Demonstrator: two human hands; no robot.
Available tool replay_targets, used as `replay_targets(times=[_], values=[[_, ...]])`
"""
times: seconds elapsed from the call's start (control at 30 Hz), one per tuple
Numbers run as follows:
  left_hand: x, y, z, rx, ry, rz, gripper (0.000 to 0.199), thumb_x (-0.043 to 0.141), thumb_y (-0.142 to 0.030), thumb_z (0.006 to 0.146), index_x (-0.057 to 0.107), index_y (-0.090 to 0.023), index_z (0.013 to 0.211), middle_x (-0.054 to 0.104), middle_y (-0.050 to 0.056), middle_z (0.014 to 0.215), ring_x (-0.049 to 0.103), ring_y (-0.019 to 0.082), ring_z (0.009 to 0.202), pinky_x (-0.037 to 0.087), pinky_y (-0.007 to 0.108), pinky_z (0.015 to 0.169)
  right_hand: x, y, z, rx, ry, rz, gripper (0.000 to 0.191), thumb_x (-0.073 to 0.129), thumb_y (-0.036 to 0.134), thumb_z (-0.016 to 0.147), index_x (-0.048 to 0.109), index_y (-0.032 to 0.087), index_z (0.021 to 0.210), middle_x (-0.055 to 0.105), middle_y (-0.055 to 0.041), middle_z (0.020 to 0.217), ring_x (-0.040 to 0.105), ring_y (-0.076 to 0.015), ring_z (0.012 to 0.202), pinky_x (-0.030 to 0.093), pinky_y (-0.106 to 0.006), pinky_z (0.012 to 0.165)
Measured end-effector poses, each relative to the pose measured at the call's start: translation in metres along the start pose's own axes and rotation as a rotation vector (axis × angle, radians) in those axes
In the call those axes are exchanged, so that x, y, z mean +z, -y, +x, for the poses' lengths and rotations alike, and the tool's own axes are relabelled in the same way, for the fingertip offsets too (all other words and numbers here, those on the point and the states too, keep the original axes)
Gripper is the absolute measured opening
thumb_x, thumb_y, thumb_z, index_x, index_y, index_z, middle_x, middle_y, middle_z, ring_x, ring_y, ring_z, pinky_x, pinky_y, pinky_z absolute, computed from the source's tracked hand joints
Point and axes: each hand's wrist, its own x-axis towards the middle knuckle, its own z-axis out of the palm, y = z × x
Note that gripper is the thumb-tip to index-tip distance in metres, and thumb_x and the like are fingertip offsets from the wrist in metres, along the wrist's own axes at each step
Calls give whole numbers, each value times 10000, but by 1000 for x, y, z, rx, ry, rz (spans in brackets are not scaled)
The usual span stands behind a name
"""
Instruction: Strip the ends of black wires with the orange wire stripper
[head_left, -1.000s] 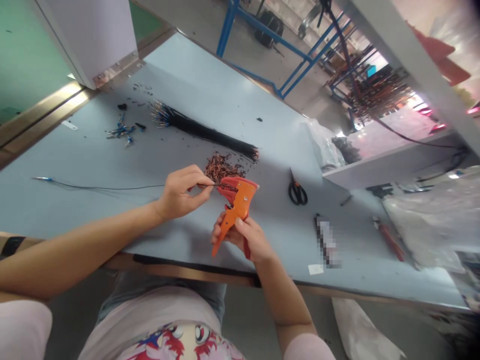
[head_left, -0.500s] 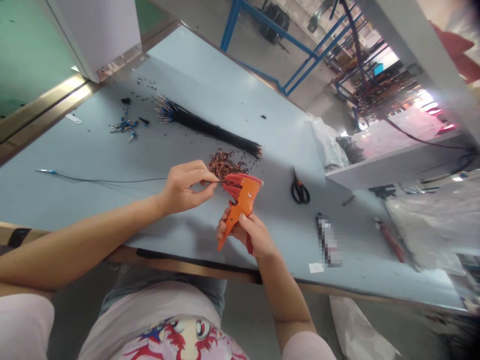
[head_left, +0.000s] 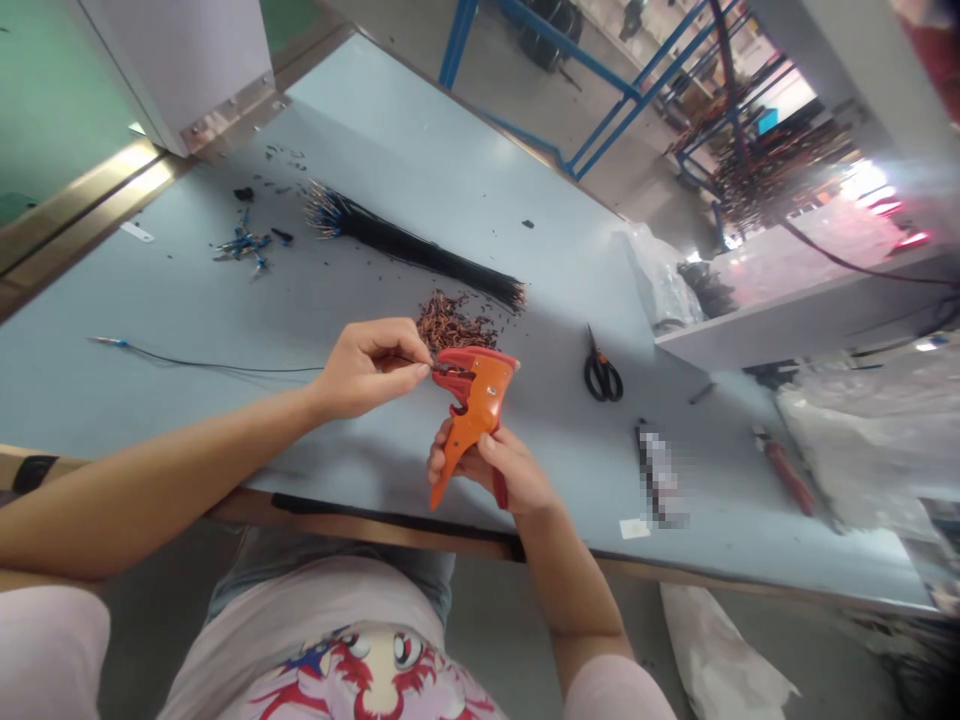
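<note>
Between thumb and fingers, my left hand [head_left: 379,368] pinches a thin black wire [head_left: 225,366]. The wire trails left over the table to a blue-sleeved metal end. Its other end sits at the jaws of an orange and red wire stripper [head_left: 480,395]. My right hand [head_left: 499,468] is wrapped round the stripper's handles, its jaws facing left. Just beyond the tool lies a heap of cut copper-and-black wire scraps [head_left: 450,322]. A bundle of black wires [head_left: 420,245] rests farther back, with blue and metal ends at its left.
Loose blue terminals [head_left: 244,243] lie at the back left. Right of the stripper are black-handled scissors [head_left: 602,375], a blurred-out item [head_left: 660,475], a white label [head_left: 634,528] and a red-handled tool [head_left: 786,470]. Plastic bags [head_left: 847,440] and a shelf [head_left: 750,310] border the right side.
My left hand's fingers have come closer to the stripper's jaws, and the wire's blue end has slid right. The stripper has shifted slightly left in my right hand.
</note>
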Motion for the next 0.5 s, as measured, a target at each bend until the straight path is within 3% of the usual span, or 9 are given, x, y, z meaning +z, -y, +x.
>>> replay_targets(times=[0.5], values=[[1, -3, 0, 24, -1, 84, 70, 585, -94, 742, 609, -141, 696, 546, -5, 646, 453, 59, 548, 332, 174, 466, 2, 1, 0, 9, -45, -66, 397, 619, 493, 817, 577, 134, 981, 615, -77, 856, 636, -200, 771, 540, -373, 684]])
